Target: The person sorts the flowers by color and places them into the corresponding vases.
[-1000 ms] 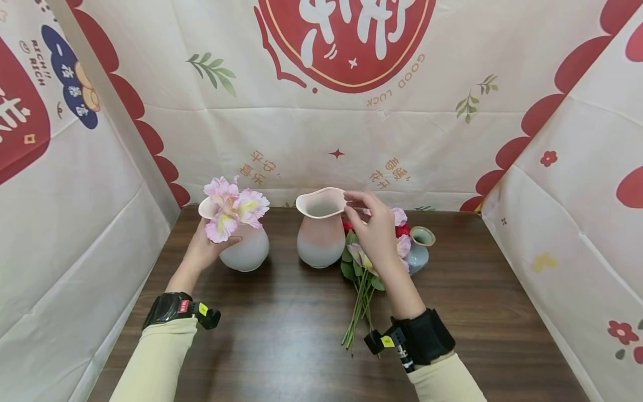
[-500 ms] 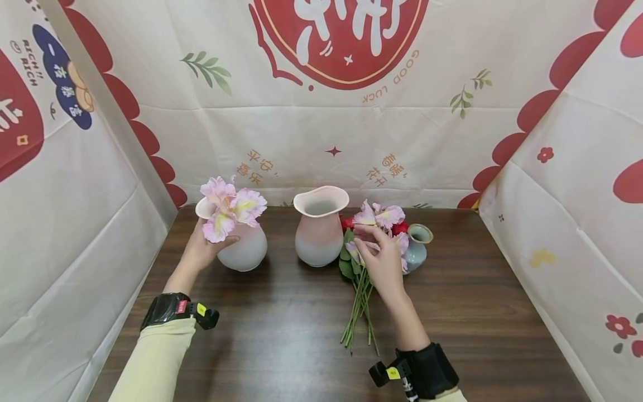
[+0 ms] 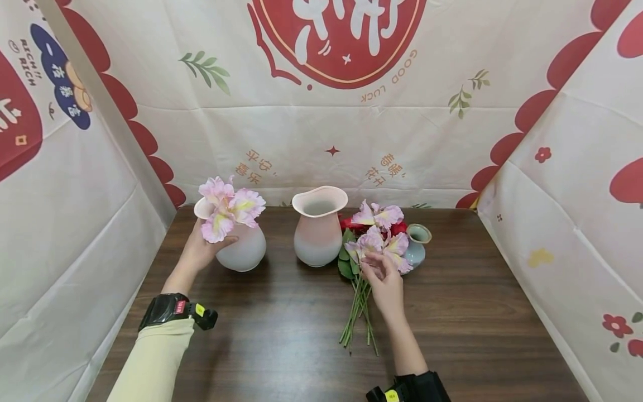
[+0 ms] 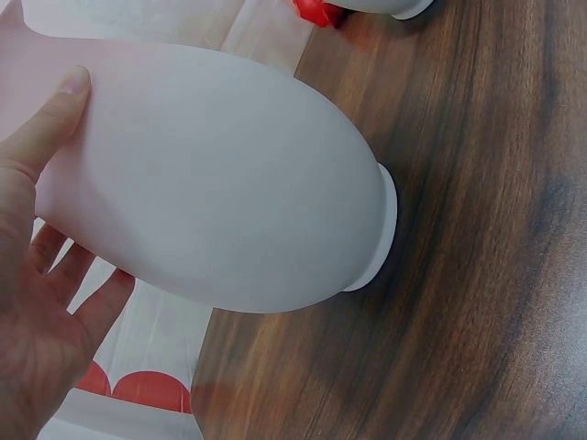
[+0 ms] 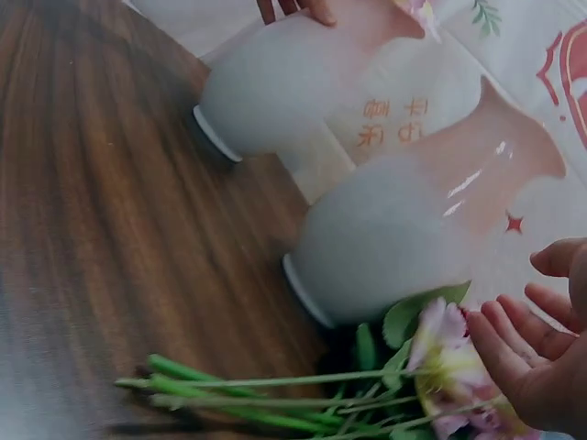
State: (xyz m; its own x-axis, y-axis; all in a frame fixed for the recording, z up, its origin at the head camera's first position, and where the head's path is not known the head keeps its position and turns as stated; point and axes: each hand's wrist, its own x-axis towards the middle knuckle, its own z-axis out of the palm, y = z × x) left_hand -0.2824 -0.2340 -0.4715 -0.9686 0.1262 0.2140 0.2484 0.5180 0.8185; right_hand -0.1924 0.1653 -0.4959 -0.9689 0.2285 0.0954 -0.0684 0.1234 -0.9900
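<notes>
My left hand (image 3: 198, 249) holds the left pink-and-white vase (image 3: 243, 252) by its neck, thumb on one side and fingers around the other in the left wrist view. A pink iris (image 3: 231, 206) stands in that vase's mouth. Over a bunch of flowers lying on the table hovers my right hand (image 3: 385, 282), fingers loosely bent with nothing between them. Pink irises (image 3: 374, 240), red blooms (image 3: 399, 228) and green stems (image 3: 359, 312) make up the bunch. A second pink-and-white vase (image 3: 318, 241), with a wavy rim, stands upright between the hands.
A small blue-grey vase (image 3: 416, 252) stands behind the flowers at the right. The dark wooden table (image 3: 281, 335) is walled by printed white cloth (image 3: 331, 128) at the back and both sides.
My right hand has moved from the middle vase's rim down and toward me, over the flower bunch. The left hand still holds its vase in the same spot.
</notes>
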